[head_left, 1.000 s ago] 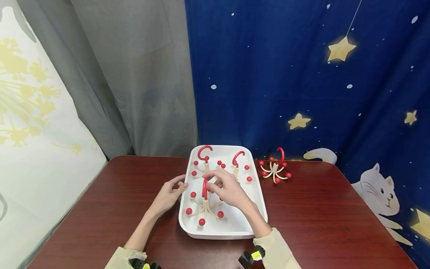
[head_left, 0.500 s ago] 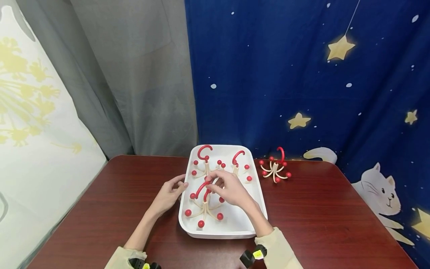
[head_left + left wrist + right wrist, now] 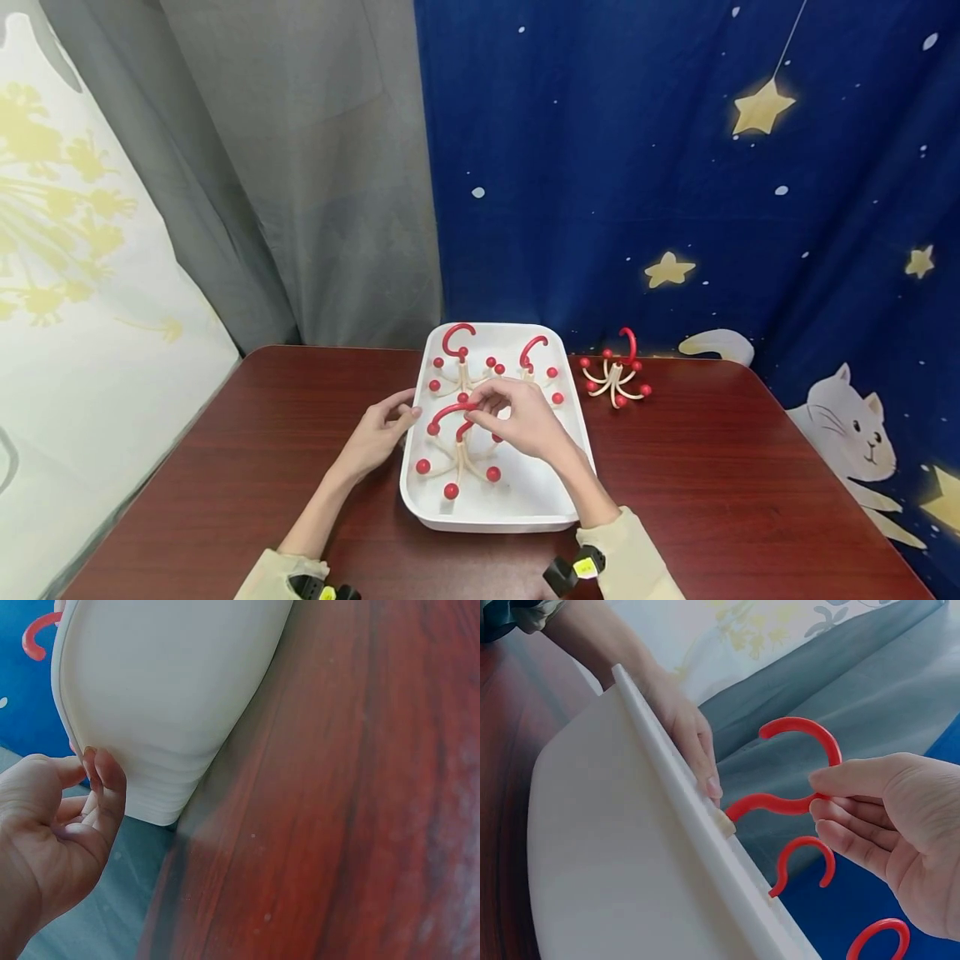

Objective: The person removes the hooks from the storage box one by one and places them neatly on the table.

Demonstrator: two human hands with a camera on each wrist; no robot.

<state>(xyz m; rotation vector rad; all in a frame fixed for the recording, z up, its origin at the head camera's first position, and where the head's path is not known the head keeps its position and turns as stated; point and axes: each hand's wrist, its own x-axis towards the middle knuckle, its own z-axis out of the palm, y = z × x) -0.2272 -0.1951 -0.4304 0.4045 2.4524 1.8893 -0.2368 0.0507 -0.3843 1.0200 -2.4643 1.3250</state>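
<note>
A white tray point(image 3: 498, 527) stands on the table with three hangers in it. Each has a red hook on top and several cream arms tipped with red balls. My right hand point(image 3: 521, 417) pinches the red hook of the front hanger point(image 3: 461, 457) between thumb and fingers. In the right wrist view that S-shaped hook point(image 3: 780, 803) curves up past my fingertips. On the tray's left side, my left hand point(image 3: 382, 429) grips the rim; the left wrist view shows thumb and fingers point(image 3: 112, 776) closed over its edge. The right hand partly covers the hanger behind it.
Two more hangers, a left one point(image 3: 461, 371) and a right one point(image 3: 527, 367), stand in the back of the tray. Another hanger point(image 3: 615, 377) sits on the brown table point(image 3: 690, 475) beyond the tray's right edge. Curtains point(image 3: 540, 208) hang behind the table.
The front hanger's hook has turned, its curved end swinging round to the left. My right hand has shifted slightly right with it. The left hand has stayed at the tray's rim.
</note>
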